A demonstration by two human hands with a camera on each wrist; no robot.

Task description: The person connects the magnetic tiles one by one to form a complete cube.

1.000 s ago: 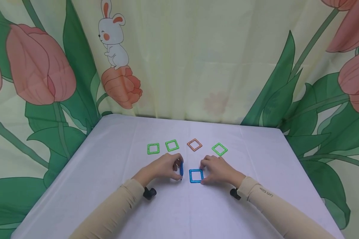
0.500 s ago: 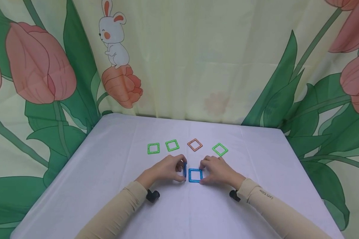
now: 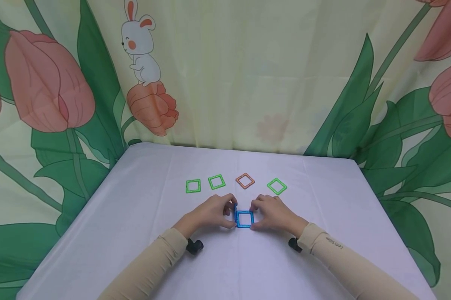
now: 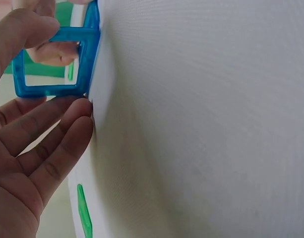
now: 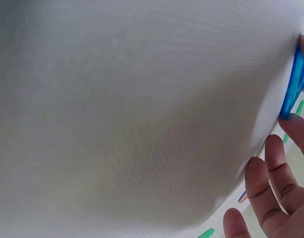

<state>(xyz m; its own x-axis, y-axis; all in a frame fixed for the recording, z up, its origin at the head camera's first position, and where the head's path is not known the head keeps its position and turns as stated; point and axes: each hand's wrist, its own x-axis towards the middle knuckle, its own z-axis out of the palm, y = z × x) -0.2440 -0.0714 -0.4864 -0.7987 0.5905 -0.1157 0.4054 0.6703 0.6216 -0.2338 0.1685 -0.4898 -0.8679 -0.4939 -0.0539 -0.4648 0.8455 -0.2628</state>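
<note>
Between thumb and fingers my left hand (image 3: 210, 211) grips a blue square magnetic tile (image 4: 52, 90) that stands upright on the cloth, seen edge-on in the head view. A second blue square magnetic tile (image 3: 245, 226) lies flat just right of it, and the upright tile's lower edge meets the flat one's left side. My right hand (image 3: 275, 213) pinches the flat tile near its right corners, thumb at the near one and a finger at the far one. In the right wrist view the flat tile (image 5: 291, 89) shows only partly, at the right edge.
Beyond the hands, a row of square tiles lies flat: a green tile (image 3: 193, 191), another green tile (image 3: 212, 184), an orange tile (image 3: 250, 185) and a third green tile (image 3: 281, 190). White cloth (image 3: 225, 266) covers the table, and a printed curtain (image 3: 225, 83) hangs behind it.
My left hand has moved right with the upright blue tile, closing the gap to the flat one. The right hand and flat tile have stayed nearly still.
</note>
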